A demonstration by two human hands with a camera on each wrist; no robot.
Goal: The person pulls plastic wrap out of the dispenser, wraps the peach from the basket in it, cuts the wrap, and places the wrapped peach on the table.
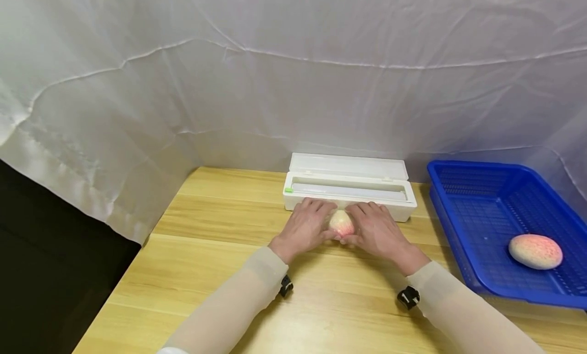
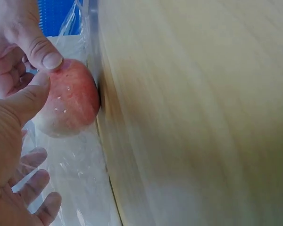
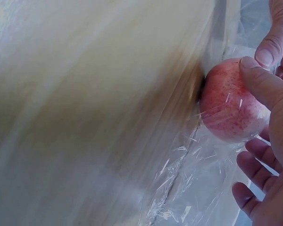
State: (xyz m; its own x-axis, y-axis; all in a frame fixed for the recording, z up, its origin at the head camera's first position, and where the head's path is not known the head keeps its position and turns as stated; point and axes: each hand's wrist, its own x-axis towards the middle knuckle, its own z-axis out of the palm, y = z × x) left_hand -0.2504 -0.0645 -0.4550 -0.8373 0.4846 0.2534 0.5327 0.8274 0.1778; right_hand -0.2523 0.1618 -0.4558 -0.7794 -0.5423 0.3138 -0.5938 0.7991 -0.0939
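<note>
A peach (image 1: 341, 223) with pink and cream skin lies between both hands, at the front of a white cling film box (image 1: 298, 197). Clear cling film (image 3: 193, 188) covers it, wrinkled and shiny in the wrist views. My left hand (image 1: 308, 224) curves round the peach from the left, thumb against its film-covered side. From the right, my right hand (image 1: 373, 229) holds it likewise, and the two thumbs almost meet. Loose film (image 2: 78, 188) spreads under the left fingers. Whether the fingertips behind the fruit grip film is hidden.
The box's lid (image 1: 348, 165) stands raised at the back, with a film roll (image 1: 348, 191) inside and a green tab (image 1: 288, 190) at its left. A blue basket (image 1: 447, 232) on the right holds another peach (image 1: 535, 251). Grey cloth (image 1: 293, 104) hangs behind the wooden table (image 1: 220, 277).
</note>
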